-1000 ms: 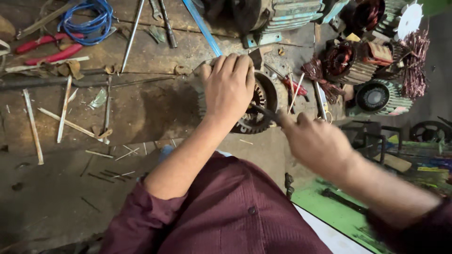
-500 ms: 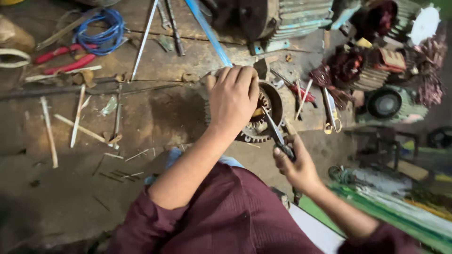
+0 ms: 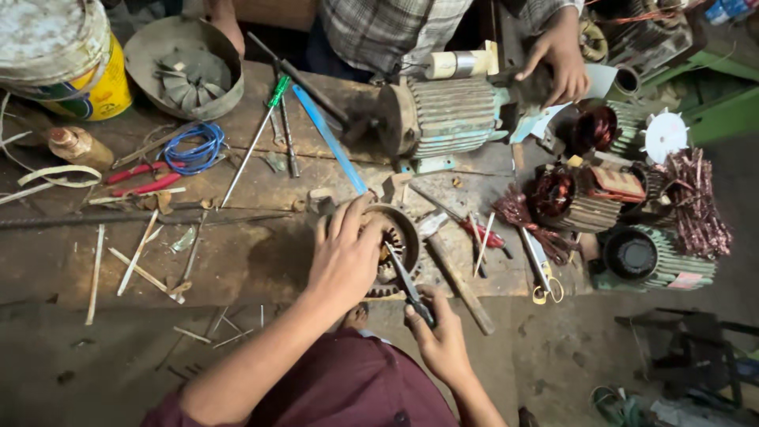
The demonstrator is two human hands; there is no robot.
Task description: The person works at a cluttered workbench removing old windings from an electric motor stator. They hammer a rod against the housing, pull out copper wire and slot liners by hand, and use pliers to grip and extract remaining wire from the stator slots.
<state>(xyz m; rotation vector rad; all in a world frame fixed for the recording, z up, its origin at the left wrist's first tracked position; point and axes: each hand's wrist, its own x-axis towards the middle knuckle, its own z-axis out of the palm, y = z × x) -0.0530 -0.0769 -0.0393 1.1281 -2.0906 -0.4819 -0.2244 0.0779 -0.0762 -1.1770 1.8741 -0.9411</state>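
- The left hand (image 3: 345, 257) lies flat on top of a round motor core (image 3: 389, 249), palm down, its fingers (image 3: 352, 217) spread and curled over the far rim, pressing on it rather than gripping it.
- The motor core sits near the front edge of the bench (image 3: 237, 261), about the middle of the view, its slotted inner ring showing to the right of the hand.
- The right hand (image 3: 439, 340) is closed around the dark handles of a pair of pliers (image 3: 407, 285); the nose of the pliers points up and away into the opening of the motor core.
- Just to the right of the core lies a hammer (image 3: 458, 277) with a wooden handle, slanting towards the bench edge, and beyond it a red-handled tool (image 3: 482, 233).
- A blue strip (image 3: 328, 150) runs diagonally from the far side down to the core.
- A green-handled screwdriver (image 3: 257, 138) lies to the left of it, near a coil of blue wire (image 3: 194, 150).
- On the far side another person's hand (image 3: 563, 63) rests by a ribbed motor housing (image 3: 451, 119).
- Copper windings (image 3: 696, 202) and further motor parts crowd the right end.
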